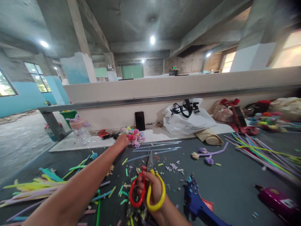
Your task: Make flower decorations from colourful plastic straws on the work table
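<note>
My right hand (152,185) grips a pair of scissors (156,207) with one red and one yellow handle loop. Their blades point away from me over the dark table. Farther out, my left hand (122,140) reaches to a bunch of small fuzzy flowers (135,137) in pink, red, yellow and lilac. Its fingers are hidden at the flowers, so whether they hold any cannot be seen. Just beyond the scissor tips lie several thin clear sticks (156,148). Short cut bits of pipe cleaner (173,166) are scattered around the right hand.
Pipe cleaners (35,190) lie in a bundle at left, with more pipe cleaners (263,153) at right. A blue glue gun (199,204) and a purple tool (277,201) lie at front right. A phone (139,121), a clear bottle (81,133) and a white bag (185,117) line the back.
</note>
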The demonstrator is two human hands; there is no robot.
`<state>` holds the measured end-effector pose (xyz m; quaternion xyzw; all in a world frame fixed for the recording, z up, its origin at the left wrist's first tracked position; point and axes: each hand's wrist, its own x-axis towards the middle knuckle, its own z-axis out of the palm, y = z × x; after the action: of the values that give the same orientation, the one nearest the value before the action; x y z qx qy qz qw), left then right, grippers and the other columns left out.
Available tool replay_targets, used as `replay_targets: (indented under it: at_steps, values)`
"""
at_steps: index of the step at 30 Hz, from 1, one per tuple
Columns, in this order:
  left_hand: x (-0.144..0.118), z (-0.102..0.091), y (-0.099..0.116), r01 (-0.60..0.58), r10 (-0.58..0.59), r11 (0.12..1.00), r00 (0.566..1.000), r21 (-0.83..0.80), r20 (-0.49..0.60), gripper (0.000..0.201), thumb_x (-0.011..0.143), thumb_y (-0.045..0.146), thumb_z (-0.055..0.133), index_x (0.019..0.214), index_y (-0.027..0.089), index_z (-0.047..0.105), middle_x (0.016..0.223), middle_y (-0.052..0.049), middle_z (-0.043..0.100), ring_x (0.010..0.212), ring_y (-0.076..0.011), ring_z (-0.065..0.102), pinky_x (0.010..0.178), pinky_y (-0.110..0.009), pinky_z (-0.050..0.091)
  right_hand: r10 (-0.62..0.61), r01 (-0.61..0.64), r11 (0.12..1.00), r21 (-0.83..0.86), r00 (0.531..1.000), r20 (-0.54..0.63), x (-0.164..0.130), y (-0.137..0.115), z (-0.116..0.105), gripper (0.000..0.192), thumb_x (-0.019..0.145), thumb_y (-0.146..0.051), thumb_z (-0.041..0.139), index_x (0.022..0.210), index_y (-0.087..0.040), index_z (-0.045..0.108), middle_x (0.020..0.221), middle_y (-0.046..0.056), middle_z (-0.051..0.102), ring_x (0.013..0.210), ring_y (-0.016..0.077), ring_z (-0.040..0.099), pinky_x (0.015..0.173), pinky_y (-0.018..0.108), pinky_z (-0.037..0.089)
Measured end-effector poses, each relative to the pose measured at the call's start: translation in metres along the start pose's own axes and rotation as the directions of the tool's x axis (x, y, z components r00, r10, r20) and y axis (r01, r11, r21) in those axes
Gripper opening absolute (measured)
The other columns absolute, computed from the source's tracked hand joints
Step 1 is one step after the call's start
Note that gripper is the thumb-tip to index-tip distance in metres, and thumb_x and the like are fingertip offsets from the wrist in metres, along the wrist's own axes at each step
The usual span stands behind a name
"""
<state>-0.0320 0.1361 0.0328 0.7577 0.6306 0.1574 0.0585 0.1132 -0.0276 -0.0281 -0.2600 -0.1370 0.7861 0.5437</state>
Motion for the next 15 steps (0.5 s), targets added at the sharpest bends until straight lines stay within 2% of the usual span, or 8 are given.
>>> replay_targets:
  at_steps: [2,4,7,9,10,12,15]
  values:
    - [-0.009,-0.003,0.014,-0.05,0.049,0.998,0.998,-0.043,-0.028,0.03,0.083,0.031,0.049,0.108,0.015,0.051,0.109,-0.008,0.054,0.093,-0.0197,0.055,0.079,-0.041,0.046,0.011,-0.011,1.0,0.009,1.0,-0.014,0.0,-0.001,0.001,0.04,0.053,-0.024,0.062,0.087,-0.022,0.041,0.045,-0.006,0.052,0.033,0.0068,0.038,0.034,0.017,0.026]
    - [-0.029,-0.008,0.026,-0.115,0.11,0.989,0.992,-0.093,-0.056,0.029,0.082,0.028,0.049,0.107,0.014,0.052,0.11,-0.009,0.055,0.098,-0.0206,0.052,0.084,-0.041,0.042,0.022,-0.022,1.0,0.011,1.0,-0.014,0.001,0.0,0.001,0.04,0.053,-0.024,0.062,0.087,-0.022,0.042,0.044,-0.006,0.052,0.033,0.007,0.038,0.035,0.017,0.026]
    - [-0.079,-0.015,0.037,-0.203,0.197,0.966,0.979,-0.16,-0.054,0.036,0.075,0.019,0.054,0.11,0.017,0.053,0.111,-0.007,0.056,0.099,-0.0174,0.052,0.085,-0.028,0.041,0.011,-0.011,1.0,0.003,1.0,0.02,0.002,0.001,0.001,0.038,0.053,-0.024,0.064,0.086,-0.022,0.044,0.045,-0.006,0.052,0.034,0.0075,0.038,0.035,0.018,0.028]
    - [-0.117,-0.018,0.04,-0.251,0.252,0.949,0.968,-0.193,-0.02,0.03,0.073,0.019,0.054,0.102,0.021,0.059,0.102,-0.002,0.061,0.091,-0.0142,0.055,0.08,-0.023,0.042,0.001,0.0,1.0,-0.017,0.998,0.066,0.003,0.002,0.0,0.031,0.055,-0.024,0.065,0.081,-0.02,0.047,0.046,-0.004,0.053,0.034,0.0075,0.039,0.035,0.019,0.029]
    - [-0.135,-0.018,0.04,-0.288,0.299,0.926,0.954,-0.243,0.006,0.026,0.072,0.017,0.052,0.097,0.02,0.062,0.094,-0.001,0.063,0.087,-0.0136,0.056,0.078,-0.022,0.042,0.006,-0.003,1.0,-0.031,0.996,0.091,0.003,0.002,-0.001,0.027,0.057,-0.025,0.065,0.078,-0.018,0.049,0.046,-0.004,0.053,0.034,0.0075,0.039,0.035,0.019,0.03]
    - [-0.163,-0.019,0.035,-0.285,0.323,0.91,0.943,-0.301,0.083,0.02,0.073,0.017,0.051,0.087,0.021,0.066,0.082,0.001,0.065,0.078,-0.0117,0.058,0.072,-0.02,0.042,0.026,-0.018,0.998,-0.057,0.991,0.131,0.004,0.002,-0.002,0.022,0.061,-0.027,0.064,0.077,-0.017,0.051,0.047,-0.003,0.053,0.034,0.0074,0.04,0.035,0.019,0.03]
    - [-0.18,-0.028,0.01,-0.167,0.199,0.96,0.972,-0.225,0.127,0.017,0.075,0.021,0.051,0.081,0.021,0.067,0.077,0.002,0.066,0.072,-0.01,0.058,0.067,-0.017,0.041,0.018,-0.008,0.998,-0.056,0.985,0.169,0.003,0.0,-0.002,0.024,0.066,-0.025,0.063,0.087,-0.018,0.053,0.052,-0.003,0.055,0.037,0.0073,0.041,0.037,0.018,0.03]
